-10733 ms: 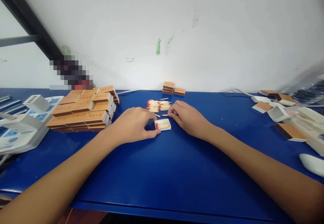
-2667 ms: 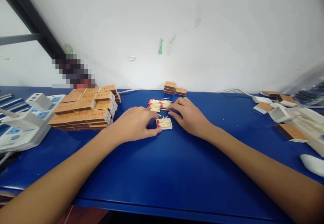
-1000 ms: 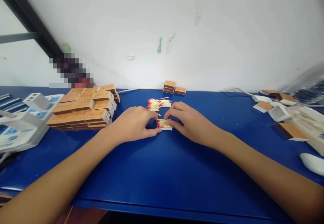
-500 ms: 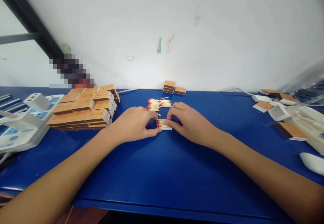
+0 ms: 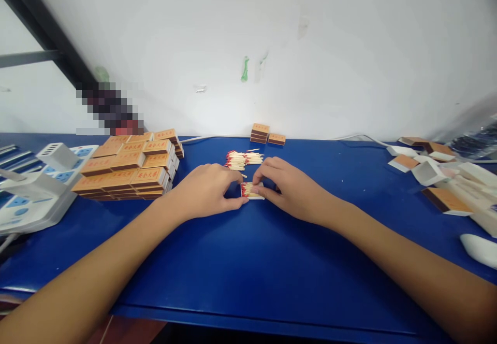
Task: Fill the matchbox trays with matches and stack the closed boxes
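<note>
A small white matchbox tray (image 5: 258, 198) lies on the blue table, filled with red-tipped matches (image 5: 247, 189). Thumb and index finger of my left hand (image 5: 205, 191) hold the tray at its left end, one on each side. My right hand (image 5: 297, 191) is closed, its thumb and fingertips pressed onto the matches at the tray's right part and partly covering them. Just behind the tray lies a pile of loose matches (image 5: 235, 160), with a single match beside my left index finger.
Stacked matchboxes (image 5: 124, 160) rise on the left beside a white power strip (image 5: 50, 199). A few more matchboxes (image 5: 259, 131) stand against the wall. Empty sleeves and trays (image 5: 427, 173) lie scattered at the right, near a white rounded object (image 5: 479, 251). A cable runs along the wall.
My right fingertips have shifted slightly left over the matches in the tray. My left hand and the tray look almost unmoved.
</note>
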A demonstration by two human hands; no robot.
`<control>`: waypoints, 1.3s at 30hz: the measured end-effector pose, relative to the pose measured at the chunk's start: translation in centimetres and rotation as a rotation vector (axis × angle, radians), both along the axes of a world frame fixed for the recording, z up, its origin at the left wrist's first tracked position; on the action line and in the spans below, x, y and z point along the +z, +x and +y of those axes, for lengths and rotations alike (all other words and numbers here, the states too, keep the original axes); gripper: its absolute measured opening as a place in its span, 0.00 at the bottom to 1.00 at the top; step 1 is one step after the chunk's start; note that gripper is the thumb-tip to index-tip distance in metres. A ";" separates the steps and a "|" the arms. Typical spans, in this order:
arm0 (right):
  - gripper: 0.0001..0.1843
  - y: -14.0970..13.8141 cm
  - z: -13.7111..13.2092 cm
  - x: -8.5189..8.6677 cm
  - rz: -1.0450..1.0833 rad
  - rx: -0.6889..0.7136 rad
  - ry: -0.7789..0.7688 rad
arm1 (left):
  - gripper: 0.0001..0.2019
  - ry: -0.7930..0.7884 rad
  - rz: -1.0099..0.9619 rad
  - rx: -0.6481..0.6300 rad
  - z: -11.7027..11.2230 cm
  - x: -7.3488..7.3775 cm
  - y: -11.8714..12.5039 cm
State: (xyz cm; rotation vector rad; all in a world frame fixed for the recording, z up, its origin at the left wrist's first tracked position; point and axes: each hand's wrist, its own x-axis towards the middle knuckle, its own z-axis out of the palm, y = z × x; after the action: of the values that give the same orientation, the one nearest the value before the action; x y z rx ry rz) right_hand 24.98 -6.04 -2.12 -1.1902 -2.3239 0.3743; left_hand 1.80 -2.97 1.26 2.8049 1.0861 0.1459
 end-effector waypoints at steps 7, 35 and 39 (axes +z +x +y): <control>0.09 0.1 0.2 -0.3 0.055 0.100 0.000 | 0.13 -0.016 -0.002 0.008 0.1 0.0 0.0; 0.07 0.0 -0.1 -0.2 -0.060 -0.039 0.107 | 0.14 0.002 0.002 0.001 -0.1 -0.1 -0.1; 0.05 -0.2 0.6 -0.5 0.013 -0.066 0.159 | 0.14 -0.002 -0.016 -0.006 0.0 -0.1 -0.1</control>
State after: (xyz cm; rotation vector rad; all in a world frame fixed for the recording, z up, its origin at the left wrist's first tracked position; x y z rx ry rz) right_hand 24.75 -5.44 -2.59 -1.1802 -2.2507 0.1697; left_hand 1.70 -2.93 1.13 2.7995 1.0738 0.1662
